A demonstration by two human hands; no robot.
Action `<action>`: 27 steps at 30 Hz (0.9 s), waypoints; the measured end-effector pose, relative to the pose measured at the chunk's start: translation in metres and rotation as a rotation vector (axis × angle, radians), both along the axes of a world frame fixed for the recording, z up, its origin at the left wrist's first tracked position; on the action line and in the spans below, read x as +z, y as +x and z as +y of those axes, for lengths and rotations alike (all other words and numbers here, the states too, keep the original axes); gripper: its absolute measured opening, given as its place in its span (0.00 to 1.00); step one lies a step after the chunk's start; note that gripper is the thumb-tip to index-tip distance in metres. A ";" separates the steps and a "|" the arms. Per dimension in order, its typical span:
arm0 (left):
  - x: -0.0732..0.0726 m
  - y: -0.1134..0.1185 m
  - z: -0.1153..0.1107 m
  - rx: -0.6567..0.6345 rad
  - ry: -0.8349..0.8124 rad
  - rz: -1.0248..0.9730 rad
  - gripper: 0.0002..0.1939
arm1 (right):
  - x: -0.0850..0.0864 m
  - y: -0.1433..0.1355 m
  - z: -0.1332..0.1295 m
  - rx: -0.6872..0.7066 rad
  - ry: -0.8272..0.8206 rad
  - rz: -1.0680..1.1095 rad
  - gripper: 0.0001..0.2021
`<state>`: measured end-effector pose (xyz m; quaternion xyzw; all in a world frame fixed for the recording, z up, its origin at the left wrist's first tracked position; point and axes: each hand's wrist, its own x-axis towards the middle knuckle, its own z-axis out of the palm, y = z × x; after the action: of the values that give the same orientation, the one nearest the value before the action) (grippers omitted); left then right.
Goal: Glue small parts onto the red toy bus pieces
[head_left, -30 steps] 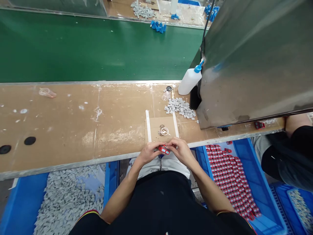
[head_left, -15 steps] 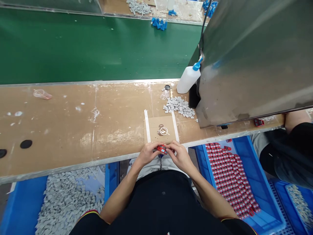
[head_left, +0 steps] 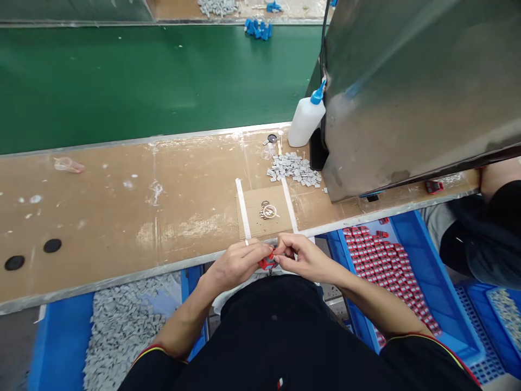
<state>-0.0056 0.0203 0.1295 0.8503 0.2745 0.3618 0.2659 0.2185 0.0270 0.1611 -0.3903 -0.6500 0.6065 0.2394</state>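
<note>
At the table's front edge, close to my body, I hold a small red plastic piece with a grey part [head_left: 266,264], which looks like a toy vehicle. My left hand [head_left: 236,263] is closed around its left side. The fingers of my right hand [head_left: 304,257] pinch at its upper right side. My fingers cover much of the piece, so any smaller part between the fingertips is hidden. Just beyond my hands, a cardboard pad [head_left: 253,205] lies between white tape strips. On it are a white ring [head_left: 269,212] and small metal bits.
Grey flat pieces [head_left: 299,169] lie by a white squeeze bottle [head_left: 305,122] and a large metal housing [head_left: 386,98]. Blue bins with grey pieces [head_left: 118,331] and red pieces [head_left: 391,271] stand below the table. Another person's arm [head_left: 500,176] is at the right.
My left hand has come further over the red piece, and the piece has turned and moved lower towards my body. My right hand still pinches at it. The view has shifted slightly.
</note>
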 end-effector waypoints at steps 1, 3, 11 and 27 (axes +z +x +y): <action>0.003 -0.001 0.001 0.000 0.022 -0.019 0.13 | 0.001 -0.001 0.000 -0.011 0.023 0.017 0.09; 0.006 -0.002 0.001 0.034 0.049 -0.090 0.14 | 0.002 -0.003 -0.003 -0.064 0.056 0.090 0.08; 0.012 0.009 -0.008 0.187 -0.088 -0.343 0.17 | -0.005 -0.020 -0.027 -0.335 0.068 0.323 0.15; 0.039 0.022 -0.022 0.314 -0.315 -0.350 0.04 | 0.008 -0.007 -0.024 -0.259 0.556 0.072 0.11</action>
<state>0.0161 -0.0013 0.1684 0.6703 0.4056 0.4926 0.3789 0.2114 0.0030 0.1687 -0.3677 -0.7270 0.3831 0.4353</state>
